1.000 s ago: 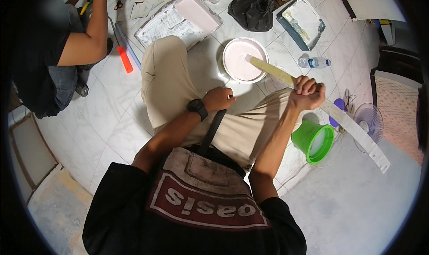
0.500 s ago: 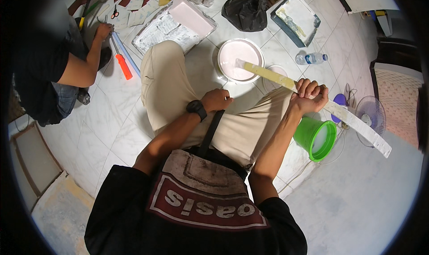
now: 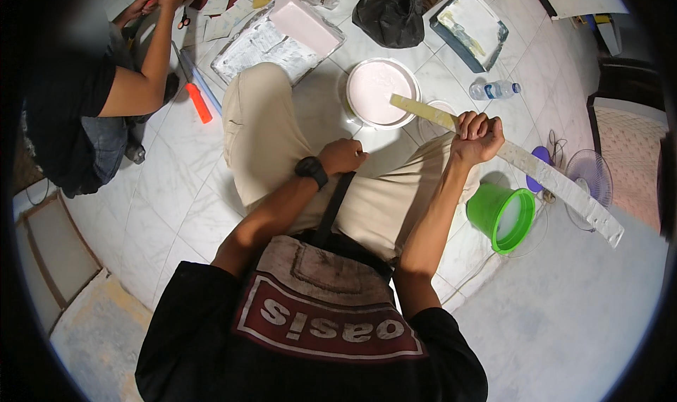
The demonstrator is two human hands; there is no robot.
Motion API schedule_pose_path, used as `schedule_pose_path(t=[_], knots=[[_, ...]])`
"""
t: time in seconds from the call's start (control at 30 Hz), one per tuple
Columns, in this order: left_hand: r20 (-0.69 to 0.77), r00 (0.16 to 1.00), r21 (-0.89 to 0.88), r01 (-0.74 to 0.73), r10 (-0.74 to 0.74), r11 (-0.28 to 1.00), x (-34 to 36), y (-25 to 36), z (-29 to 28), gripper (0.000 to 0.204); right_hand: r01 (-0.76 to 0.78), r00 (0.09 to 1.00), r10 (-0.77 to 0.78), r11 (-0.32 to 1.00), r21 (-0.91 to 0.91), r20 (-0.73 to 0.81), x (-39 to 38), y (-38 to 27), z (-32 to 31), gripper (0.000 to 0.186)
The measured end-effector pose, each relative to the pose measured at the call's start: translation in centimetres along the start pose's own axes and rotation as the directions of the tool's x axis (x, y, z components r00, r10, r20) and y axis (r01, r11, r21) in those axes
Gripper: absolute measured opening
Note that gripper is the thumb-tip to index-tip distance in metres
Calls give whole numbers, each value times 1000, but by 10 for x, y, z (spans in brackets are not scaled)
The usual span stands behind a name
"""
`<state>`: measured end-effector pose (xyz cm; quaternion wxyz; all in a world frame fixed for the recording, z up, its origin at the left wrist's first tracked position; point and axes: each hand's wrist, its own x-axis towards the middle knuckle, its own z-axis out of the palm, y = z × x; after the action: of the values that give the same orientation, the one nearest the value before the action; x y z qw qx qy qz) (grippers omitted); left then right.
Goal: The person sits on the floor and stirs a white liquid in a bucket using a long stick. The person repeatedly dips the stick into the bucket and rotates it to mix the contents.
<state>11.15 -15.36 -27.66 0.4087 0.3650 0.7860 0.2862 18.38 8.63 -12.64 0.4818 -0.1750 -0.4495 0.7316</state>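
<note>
Snugly, the right hand (image 3: pixel 479 139) curls its grip round a long strip (image 3: pixel 553 184) (left hand (image 3: pixel 341 155) bent inward, grip unclear).

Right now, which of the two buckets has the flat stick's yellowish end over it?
The white bucket, holding pale pink liquid: in view, the stick overlaps its opening. The green bucket, beside the person's right leg, is not crossed.

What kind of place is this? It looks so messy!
Probably an indoor room used as a makeshift paint workspace: a white tub of pale pink, paint-like liquid and a smeared tray sit on floor tiles, with an electric fan nearby.
</note>
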Motion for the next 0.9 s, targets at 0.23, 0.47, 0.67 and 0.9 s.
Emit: schedule_pose_path(t=[0.23,0.47,0.67,0.9], knots=[[23,1000,-11,17,-17,1000,0,2,1,37,-50,979,56,998,37,-194,-15,1,-12,43],[2,1000,1,-2,2,1000,2,1,7,37,15,980,0,997,77,-198,2,-14,3,43],[6,1000,21,5,-5,1000,5,1,11,38,98,983,-91,995,-31,162,19,-33,19,41],[6,1000,14,24,-25,1000,5,2,13,38,55,943,-1,987,-152,334,18,-6,9,40]])
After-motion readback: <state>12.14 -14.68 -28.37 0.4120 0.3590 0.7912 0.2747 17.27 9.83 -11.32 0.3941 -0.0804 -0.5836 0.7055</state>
